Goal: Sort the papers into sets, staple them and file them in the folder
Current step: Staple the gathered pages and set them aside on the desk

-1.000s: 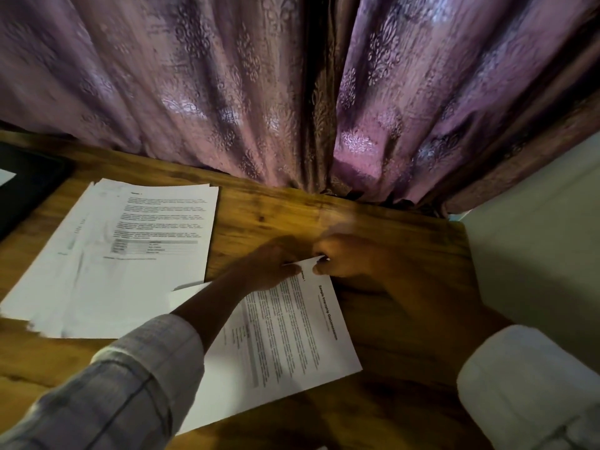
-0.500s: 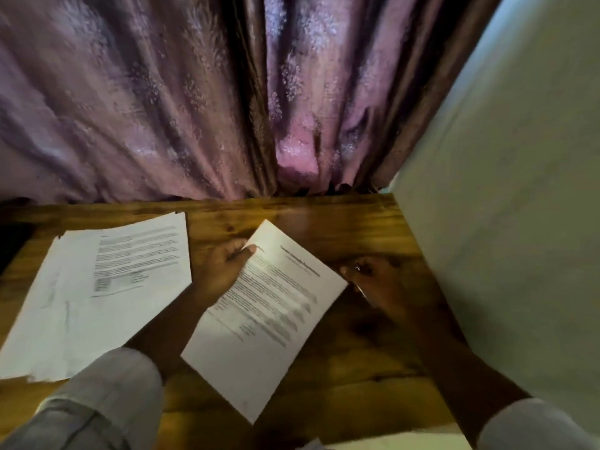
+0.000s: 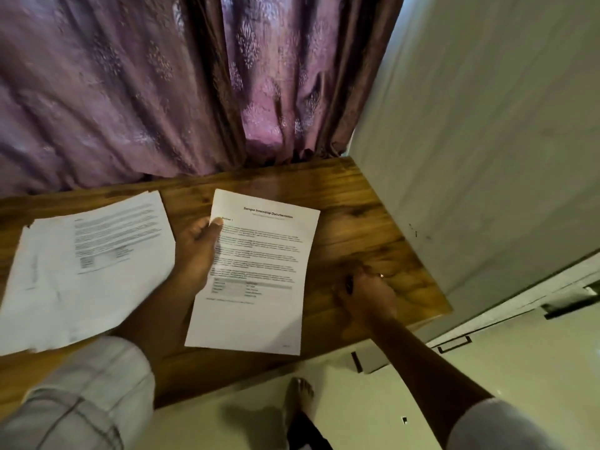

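- Presently, head view, task item: we find the white printed sheet, headed "Sample Internship Documentation", at the middle of the brown wooden table. Its long axis runs from the near edge towards the far edge, the top leaning slightly right.
- Head view, left hand: it grips the sheet by the left long edge, with the thumb pressed on top near the upper left corner and the other fingers hidden underneath. We cannot tell whether one leaf or several are held.
- Head view, right hand: it rests on the table just beside the sheet's lower right edge, apart from the paper. The fingers are curled and a small dark shape shows at the thumb side. We cannot tell whether they hold anything.
- Head view, governing relation: the upper left corner lies just above the left thumb, across the sheet's full width from the right hand. In our judgement, any stapling there requires the right hand to cross over the page or the left to turn the corner towards it.
- Head view, remainder: a loose spread pile of white printed papers lies to the left, near the left forearm. Neither folder nor stapler is plainly visible.
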